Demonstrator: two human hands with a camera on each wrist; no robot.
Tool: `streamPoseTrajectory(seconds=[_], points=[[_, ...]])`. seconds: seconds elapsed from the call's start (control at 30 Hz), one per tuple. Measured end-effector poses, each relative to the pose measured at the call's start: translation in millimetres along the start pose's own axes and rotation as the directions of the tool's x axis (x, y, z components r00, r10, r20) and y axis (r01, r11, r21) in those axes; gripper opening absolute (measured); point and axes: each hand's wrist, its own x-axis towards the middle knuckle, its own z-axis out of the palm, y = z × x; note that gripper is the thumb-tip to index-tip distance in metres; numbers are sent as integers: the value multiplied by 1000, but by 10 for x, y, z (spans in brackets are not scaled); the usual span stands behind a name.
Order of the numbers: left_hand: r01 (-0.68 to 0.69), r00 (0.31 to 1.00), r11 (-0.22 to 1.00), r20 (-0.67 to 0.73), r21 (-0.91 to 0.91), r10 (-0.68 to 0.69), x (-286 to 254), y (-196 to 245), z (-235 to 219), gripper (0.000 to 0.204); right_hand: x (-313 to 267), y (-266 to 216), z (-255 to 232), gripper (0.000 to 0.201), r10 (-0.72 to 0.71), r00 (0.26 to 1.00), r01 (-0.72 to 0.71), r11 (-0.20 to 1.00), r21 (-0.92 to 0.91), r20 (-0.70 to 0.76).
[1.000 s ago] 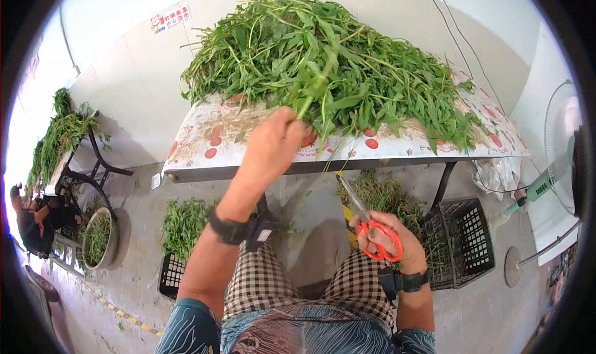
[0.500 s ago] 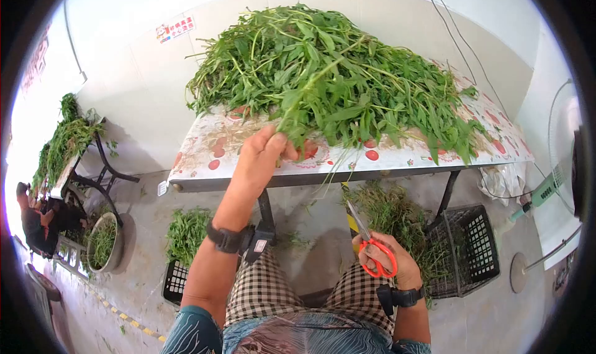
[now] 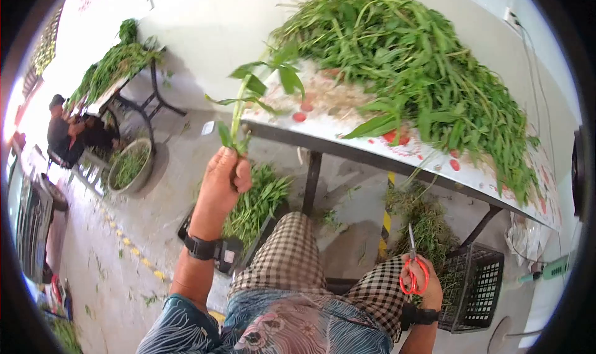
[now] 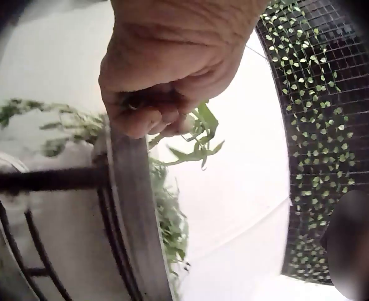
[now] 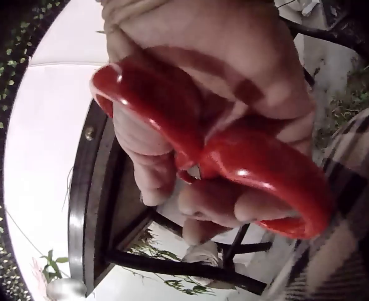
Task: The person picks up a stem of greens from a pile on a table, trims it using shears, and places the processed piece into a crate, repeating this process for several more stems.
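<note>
My left hand (image 3: 221,175) grips the lower end of a leafy green stem (image 3: 237,113) in the head view. The stem points up past the left front corner of the table, its leaves spread near the edge. In the left wrist view, curled fingers hold the stem's base, with small leaves (image 4: 206,125) sticking out. Low over the right thigh, my right hand (image 3: 433,290) holds red-handled scissors (image 3: 415,276), blades pointing up and away. Fingers pass through the red loops (image 5: 259,163) in the right wrist view. A large heap of leafy stems (image 3: 403,62) covers much of the table (image 3: 310,90).
Below the table stand a crate of greens (image 3: 257,205) at left and a black plastic crate (image 3: 490,286) at right. Cut stems (image 3: 422,224) lie piled on the floor between them. Farther left, a person (image 3: 74,130) sits by another laden table and a round tub (image 3: 133,168).
The left hand has drawn the stem leftward off the heap, past the table corner. The head view has turned left. The right hand keeps the scissors low by the thigh.
</note>
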Motion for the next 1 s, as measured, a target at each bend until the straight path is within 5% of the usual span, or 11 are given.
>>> streamPoseTrajectory(seconds=[0.17, 0.43, 0.67, 0.83, 0.93, 1.0], points=[[-19, 966, 941, -237, 337, 104, -251, -87, -956, 22, 169, 391, -201, 35, 73, 997, -75, 996, -53, -29], [338, 854, 849, -511, 407, -94, -526, -733, -1889, 23, 295, 347, -121, 36, 199, 977, -196, 980, 42, -77], [447, 821, 823, -525, 350, -222, -465, -1115, -2019, 18, 328, 420, -174, 36, 254, 957, -239, 964, 115, -141], [472, 861, 848, -333, 242, -384, -383, -1351, -2234, 15, 355, 427, -140, 35, 268, 947, -253, 962, 100, -178], [601, 764, 775, -425, 196, -485, -364, -1548, -2325, 22, 367, 426, -130, 35, 257, 950, -248, 966, 72, -177], [673, 728, 606, -525, 424, -441, -385, -1781, -2549, 40, 369, 404, -118, 35, 282, 942, -273, 959, 73, -179]])
